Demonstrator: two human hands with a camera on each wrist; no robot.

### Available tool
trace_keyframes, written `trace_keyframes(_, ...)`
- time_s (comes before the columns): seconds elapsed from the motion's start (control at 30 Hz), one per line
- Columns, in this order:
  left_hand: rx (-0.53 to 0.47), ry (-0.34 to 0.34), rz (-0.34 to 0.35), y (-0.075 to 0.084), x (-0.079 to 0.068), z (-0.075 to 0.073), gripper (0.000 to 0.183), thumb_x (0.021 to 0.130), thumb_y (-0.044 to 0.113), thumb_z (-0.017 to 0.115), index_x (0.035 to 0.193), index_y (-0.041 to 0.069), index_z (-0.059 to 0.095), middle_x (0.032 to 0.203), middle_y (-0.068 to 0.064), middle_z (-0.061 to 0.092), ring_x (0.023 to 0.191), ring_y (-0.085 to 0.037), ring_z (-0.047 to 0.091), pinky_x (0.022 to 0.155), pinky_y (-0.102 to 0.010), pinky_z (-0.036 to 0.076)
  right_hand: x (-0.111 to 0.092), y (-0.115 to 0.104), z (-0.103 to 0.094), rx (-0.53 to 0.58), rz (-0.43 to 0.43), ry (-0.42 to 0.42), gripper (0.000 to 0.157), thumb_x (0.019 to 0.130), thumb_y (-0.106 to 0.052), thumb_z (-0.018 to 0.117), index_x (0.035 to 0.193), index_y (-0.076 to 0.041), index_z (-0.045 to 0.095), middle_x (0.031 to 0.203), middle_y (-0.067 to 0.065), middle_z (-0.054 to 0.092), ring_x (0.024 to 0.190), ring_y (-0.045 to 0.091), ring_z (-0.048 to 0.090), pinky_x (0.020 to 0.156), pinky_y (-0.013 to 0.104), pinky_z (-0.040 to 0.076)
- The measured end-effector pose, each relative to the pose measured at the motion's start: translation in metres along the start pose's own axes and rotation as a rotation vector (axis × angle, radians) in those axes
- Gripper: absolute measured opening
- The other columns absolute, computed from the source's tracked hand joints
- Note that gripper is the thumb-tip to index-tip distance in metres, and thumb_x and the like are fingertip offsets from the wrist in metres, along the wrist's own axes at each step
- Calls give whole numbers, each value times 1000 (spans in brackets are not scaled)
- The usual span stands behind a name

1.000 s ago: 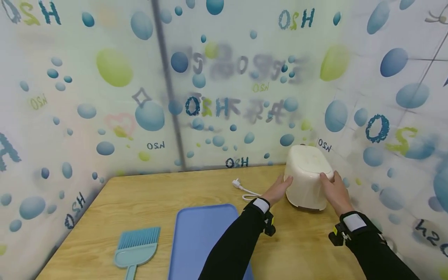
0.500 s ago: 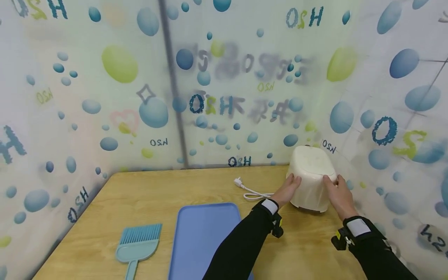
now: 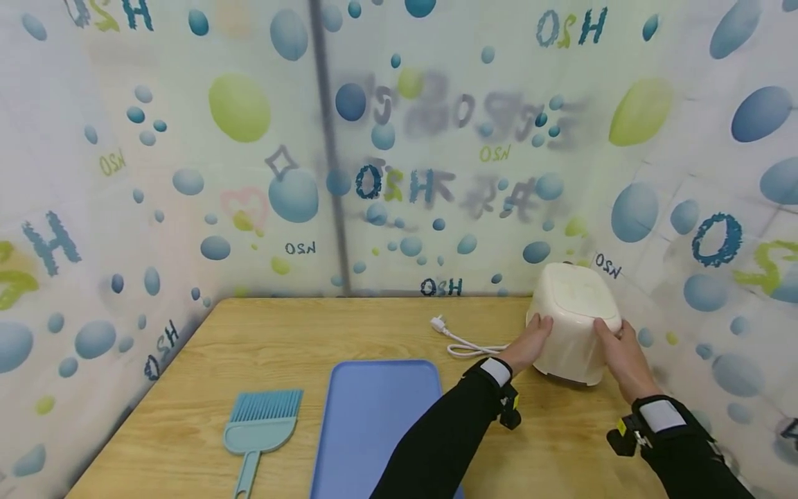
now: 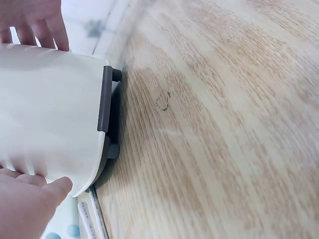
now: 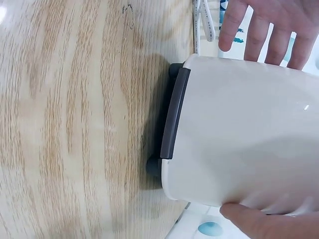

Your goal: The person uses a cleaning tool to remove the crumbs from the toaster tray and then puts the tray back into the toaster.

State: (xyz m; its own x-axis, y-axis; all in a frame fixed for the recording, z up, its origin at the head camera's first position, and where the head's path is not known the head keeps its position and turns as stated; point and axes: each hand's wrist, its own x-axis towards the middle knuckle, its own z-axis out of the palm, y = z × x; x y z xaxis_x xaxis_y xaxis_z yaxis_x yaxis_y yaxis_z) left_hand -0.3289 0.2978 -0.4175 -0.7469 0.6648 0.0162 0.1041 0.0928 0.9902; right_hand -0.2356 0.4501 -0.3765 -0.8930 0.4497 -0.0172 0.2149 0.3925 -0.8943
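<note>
- Teal brush (image 3: pixel 262 435), blue tray (image 3: pixel 380 416): lying on desk (image 3: pixel 305 333).
- White power cord (image 3: pixel 476 347): more showing than a second ago.
- Left hand (image 3: pixel 528 344): shifted right, now gripping cream appliance (image 3: pixel 570 329), thumb in front.
- Cream appliance: desk's right rear, little moved.
- Right hand (image 3: pixel 628 360): gripping its right side; two-sided hold looks firmer.

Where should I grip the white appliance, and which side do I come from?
Probably by the opposite side walls of the white appliance, coming from the front, where the left hand and right hand hold it. Its walls are broad, no handle shows on its top or front, and the white cord lies to the left.
</note>
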Motion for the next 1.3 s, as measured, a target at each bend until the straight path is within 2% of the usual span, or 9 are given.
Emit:
trace_keyframes(0.2, -32, -16, 13, -1, -5, -4, 74, 108, 54, 27, 163, 8, 10, 170, -4, 11, 155, -17, 9, 124, -36, 14, -4, -1, 6, -35, -8, 26, 93, 103, -63, 25, 157, 5, -10, 162, 35, -2, 147, 56, 11, 114, 72, 18)
trace_keyframes(0.5, -46, 2, 7, 1, -18, -11, 75, 107, 55, 26, 163, 7, 11, 170, -4, 11, 155, -17, 8, 124, -37, 12, -15, -1, 17, -107, -41, 61, 94, 102, -64, 28, 159, 3, -6, 162, 35, 5, 145, 57, 17, 111, 72, 23)
trace_keyframes(0.7, -44, -8, -26, -2, -29, -24, 81, 105, 60, 26, 163, 8, 4, 170, -3, 5, 155, -18, 3, 125, -41, 10, -20, -6, 30, -115, -62, 39, 93, 103, -63, 32, 159, 2, -4, 162, 35, 10, 144, 57, 21, 110, 73, 27)
trace_keyframes(0.87, -16, 10, -56, -6, -38, -38, 85, 103, 65, 26, 164, 12, 1, 171, -1, 3, 155, -19, 3, 125, -44, 9, -22, -11, 45, -132, -88, 13, 92, 104, -60, 34, 160, -1, -8, 162, 36, 10, 144, 58, 21, 109, 72, 29)
trace_keyframes(1.07, -43, 41, -52, -12, -45, -54, 84, 104, 64, 27, 164, 10, 0, 171, -4, 2, 155, -21, 3, 125, -46, 8, -20, -16, 62, -147, -106, -20, 94, 103, -61, 33, 159, 0, -10, 161, 36, 11, 144, 57, 22, 110, 70, 30)
trace_keyframes(1.3, -55, 97, -27, -15, -51, -66, 82, 105, 59, 29, 163, 7, 3, 171, -7, 3, 155, -22, 3, 125, -43, 8, -21, -23, 76, -159, -115, -47, 94, 103, -63, 32, 159, 0, -10, 160, 37, 13, 143, 58, 24, 108, 71, 32)
